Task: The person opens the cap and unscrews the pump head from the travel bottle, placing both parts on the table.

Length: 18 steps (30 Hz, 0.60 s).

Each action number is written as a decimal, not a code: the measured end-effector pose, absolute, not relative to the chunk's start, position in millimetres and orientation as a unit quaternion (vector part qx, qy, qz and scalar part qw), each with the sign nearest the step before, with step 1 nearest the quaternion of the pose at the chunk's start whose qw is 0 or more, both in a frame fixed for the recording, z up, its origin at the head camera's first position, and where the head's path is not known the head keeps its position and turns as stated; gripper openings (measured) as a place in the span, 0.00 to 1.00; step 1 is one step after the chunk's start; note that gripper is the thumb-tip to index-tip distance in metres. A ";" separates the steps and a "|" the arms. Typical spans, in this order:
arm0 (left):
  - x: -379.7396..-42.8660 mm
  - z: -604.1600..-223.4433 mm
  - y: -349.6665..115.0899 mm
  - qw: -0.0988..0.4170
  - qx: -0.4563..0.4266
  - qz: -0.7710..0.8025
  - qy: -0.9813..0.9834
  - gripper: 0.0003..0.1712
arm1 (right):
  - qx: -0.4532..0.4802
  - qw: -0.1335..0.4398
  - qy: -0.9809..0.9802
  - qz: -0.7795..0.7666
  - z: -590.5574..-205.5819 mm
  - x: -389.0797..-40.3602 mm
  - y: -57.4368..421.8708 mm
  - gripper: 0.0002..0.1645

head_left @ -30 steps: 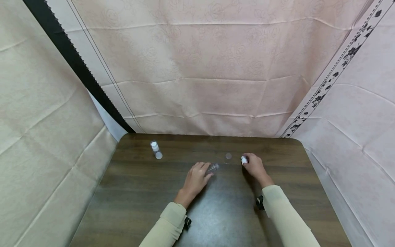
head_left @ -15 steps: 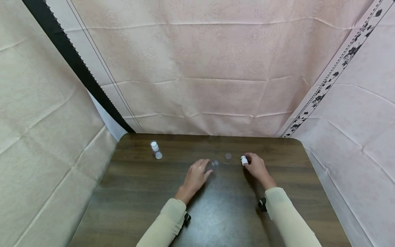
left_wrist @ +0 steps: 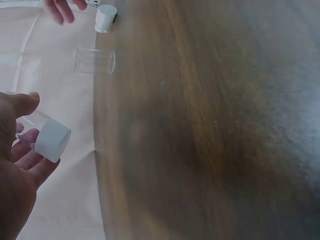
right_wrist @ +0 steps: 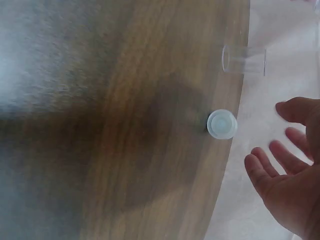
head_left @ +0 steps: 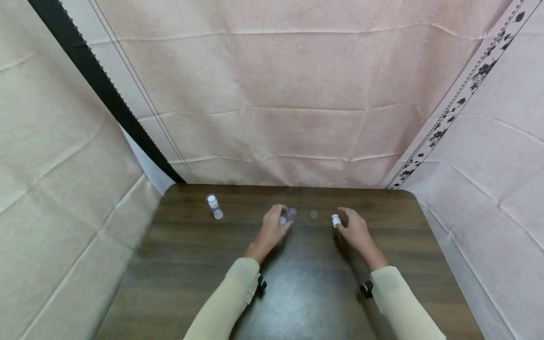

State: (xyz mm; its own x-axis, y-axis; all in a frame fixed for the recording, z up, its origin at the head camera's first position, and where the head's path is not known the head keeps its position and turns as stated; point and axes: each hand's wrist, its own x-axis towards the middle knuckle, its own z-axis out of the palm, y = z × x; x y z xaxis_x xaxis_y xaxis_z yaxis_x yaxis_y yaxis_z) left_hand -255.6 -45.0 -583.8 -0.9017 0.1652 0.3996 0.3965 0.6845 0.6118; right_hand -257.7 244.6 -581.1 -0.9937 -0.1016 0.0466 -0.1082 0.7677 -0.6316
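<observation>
My left hand (head_left: 273, 230) holds a clear bottle (head_left: 290, 213) with a white cap (left_wrist: 52, 140), thumb on one side and fingers on the other. In the left wrist view the capped end points away from the palm. My right hand (head_left: 356, 231) has its fingers spread beside a small white cylindrical piece (head_left: 336, 221), which stands on the table. From the right wrist view this piece shows a round, ringed top, apart from the fingers. Between the hands stands a clear open cylinder (left_wrist: 95, 61), faint in the head view.
A clear tube with a white top (head_left: 214, 206) stands at the back left of the brown wooden table (head_left: 204, 283). Pale cloth (head_left: 272, 118) hangs behind the far edge and at both sides. Each wrist wears a black device.
My left hand has moved away from me and turned, carrying the clear bottle, so its white cap now shows. The right hand's fingers have come off the white piece and spread.
</observation>
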 end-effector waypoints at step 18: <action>-285.1 -593.9 -23.6 0.103 -0.083 -0.437 -0.890 0.22 | 0.216 0.115 -0.919 0.309 -593.4 -209.7 226.8 0.34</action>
State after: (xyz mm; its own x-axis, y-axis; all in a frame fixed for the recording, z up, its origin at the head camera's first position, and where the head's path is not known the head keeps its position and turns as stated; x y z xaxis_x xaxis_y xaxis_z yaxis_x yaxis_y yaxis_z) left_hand -285.1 -23.6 -593.9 -0.9652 0.0576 0.2552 0.2371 0.6047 0.7603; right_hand -209.7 226.8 -593.4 -0.8800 -0.3265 0.3450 -0.4685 0.7161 -0.5174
